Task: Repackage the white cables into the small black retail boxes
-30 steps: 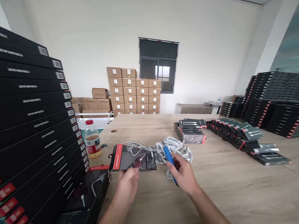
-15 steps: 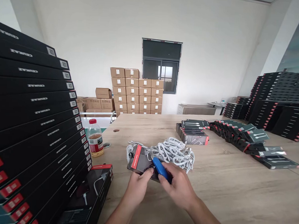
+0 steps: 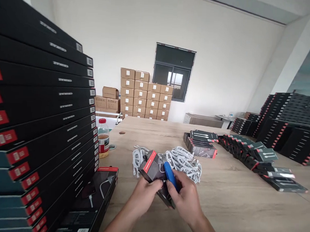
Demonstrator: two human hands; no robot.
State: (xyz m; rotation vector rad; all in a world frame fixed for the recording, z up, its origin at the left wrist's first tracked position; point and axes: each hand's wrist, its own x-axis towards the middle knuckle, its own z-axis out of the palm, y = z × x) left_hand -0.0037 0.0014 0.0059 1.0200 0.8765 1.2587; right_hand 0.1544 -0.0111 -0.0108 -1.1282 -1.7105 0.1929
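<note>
while the left hand [image 3: 146, 192] is clamped on a black box with a red band [image 3: 155, 168], its thumb across the printed face, the right hand [image 3: 186, 192] is closed around a blue-handled tool [image 3: 170, 174]. the box is tilted in the middle of the scene, above the near part of the bench [image 3: 230, 210], its banded end toward the far left. the tool lies against or just over the box's right side; its tip seems hidden between them, so whether it touches the card is hard to tell.

just beyond the hands, coiled white cables [image 3: 182, 159] lie heaped on the bench, with some to the left of the box. at the left stands a tall stack of black boxes [image 3: 66, 118], with a wide printed box [image 3: 96, 192] lying at its near right side and a red-capped bottle [image 3: 103, 141] behind that. to the far right of the cables sits a row of small packs [image 3: 201, 149], and further right a slanting line of dark packs [image 3: 249, 152]. brown cartons [image 3: 145, 94] are piled against the far wall.
</note>
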